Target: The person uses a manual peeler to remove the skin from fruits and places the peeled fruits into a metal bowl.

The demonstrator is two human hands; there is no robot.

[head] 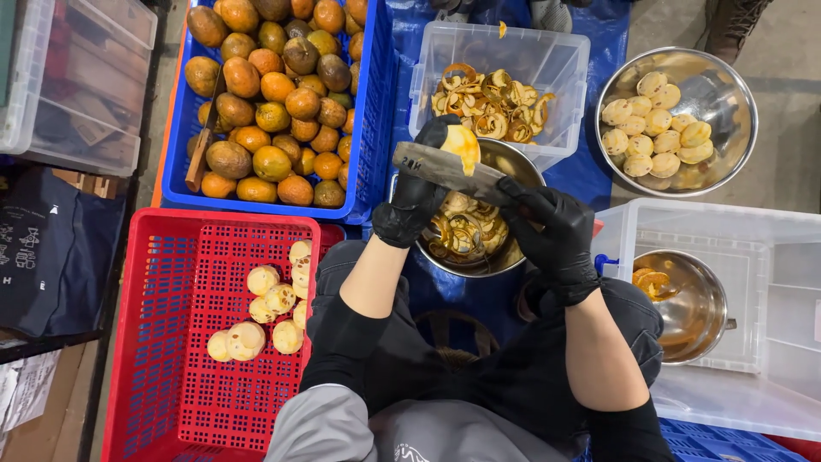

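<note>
left hand grips a half-peeled fruit; right hand grips the cleaver (both gloved).

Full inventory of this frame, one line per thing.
Blue crate: one, top left, full of unpeeled orange-brown fruit.
Red crate: one, bottom left, about ten pale peeled fruit.
Clear tub: one, top centre, holds orange peel.
Bowl of peeled fruit: one, steel, top right.
Peel bowl: one, steel, centre, under the hands.
Small steel pot: one, right, inside a clear bin.
Knife: one, broad blade, in right hand.
Half-peeled fruit: one, yellow, in left hand.
Left hand: black glove.
Right hand: black glove.
</note>
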